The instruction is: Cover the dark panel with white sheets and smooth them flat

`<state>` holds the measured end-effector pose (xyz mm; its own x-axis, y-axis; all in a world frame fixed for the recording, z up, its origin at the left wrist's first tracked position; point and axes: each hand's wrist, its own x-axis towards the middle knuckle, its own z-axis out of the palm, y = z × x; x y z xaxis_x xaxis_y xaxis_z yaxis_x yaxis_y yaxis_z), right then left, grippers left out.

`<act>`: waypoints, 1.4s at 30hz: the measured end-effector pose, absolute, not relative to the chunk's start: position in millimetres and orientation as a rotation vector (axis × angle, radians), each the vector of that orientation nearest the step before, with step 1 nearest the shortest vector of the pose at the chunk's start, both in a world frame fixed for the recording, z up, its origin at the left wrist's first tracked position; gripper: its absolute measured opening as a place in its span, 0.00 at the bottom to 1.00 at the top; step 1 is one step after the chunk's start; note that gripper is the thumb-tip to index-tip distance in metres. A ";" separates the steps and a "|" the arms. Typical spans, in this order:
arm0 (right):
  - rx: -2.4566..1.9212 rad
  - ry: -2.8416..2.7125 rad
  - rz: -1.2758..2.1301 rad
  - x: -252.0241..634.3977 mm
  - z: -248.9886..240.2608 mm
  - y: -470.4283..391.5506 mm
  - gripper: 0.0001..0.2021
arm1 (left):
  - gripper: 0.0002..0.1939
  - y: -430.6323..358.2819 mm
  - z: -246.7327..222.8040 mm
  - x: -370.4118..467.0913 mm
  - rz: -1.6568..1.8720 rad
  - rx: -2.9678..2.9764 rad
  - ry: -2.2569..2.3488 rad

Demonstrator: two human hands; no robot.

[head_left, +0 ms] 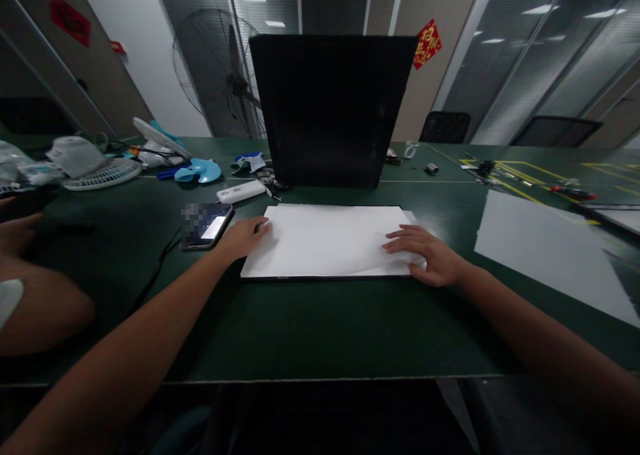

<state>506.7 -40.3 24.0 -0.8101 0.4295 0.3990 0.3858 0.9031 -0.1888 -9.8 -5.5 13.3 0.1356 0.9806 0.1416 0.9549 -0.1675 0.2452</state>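
Observation:
White sheets of paper [330, 238] lie on a thin dark-edged board in front of me, its edge showing along the near side. My left hand [244, 238] is at the left edge of the paper with its fingers closed. A small dark thing [260, 226] shows by its fingertips, too small to make out. My right hand [430, 256] rests on the right side of the paper, fingers spread and flat, thumb near the front corner. Just left of my left hand lies a phone [207, 227] with its screen lit.
A large black screen [334, 111] stands behind the paper. A white power strip [241, 191], blue fan blades [199, 171] and a white fan grille [103, 175] are at the left. A loose white sheet [550, 248] lies right. Another person's arm [43, 308] reaches in from the left.

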 end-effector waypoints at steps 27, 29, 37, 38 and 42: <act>-0.700 -2.652 0.169 506.3 30.3 -45.8 0.21 | 0.26 -6.4 11.0 -8.0 0.386 2.395 1.893; -0.771 -2.608 0.146 507.3 30.0 -45.3 0.18 | 0.27 -6.6 11.1 -7.5 0.378 2.392 1.900; -1.496 -2.241 -0.328 528.6 12.0 -22.4 0.19 | 0.28 -7.0 11.7 -6.7 0.347 2.405 1.904; -1.538 -2.233 -0.341 532.3 8.1 -18.6 0.19 | 0.28 -7.2 11.7 -6.7 0.346 2.409 1.904; -1.574 -2.271 -0.222 542.6 0.4 -7.0 0.20 | 0.27 -7.7 12.0 -6.8 0.343 2.416 1.903</act>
<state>542.6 -7.0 0.4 -0.3091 0.8702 0.3837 0.9280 0.3642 -0.0783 -6.8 -7.7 12.0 0.2197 0.9649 0.1441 0.9545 -0.2431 0.1729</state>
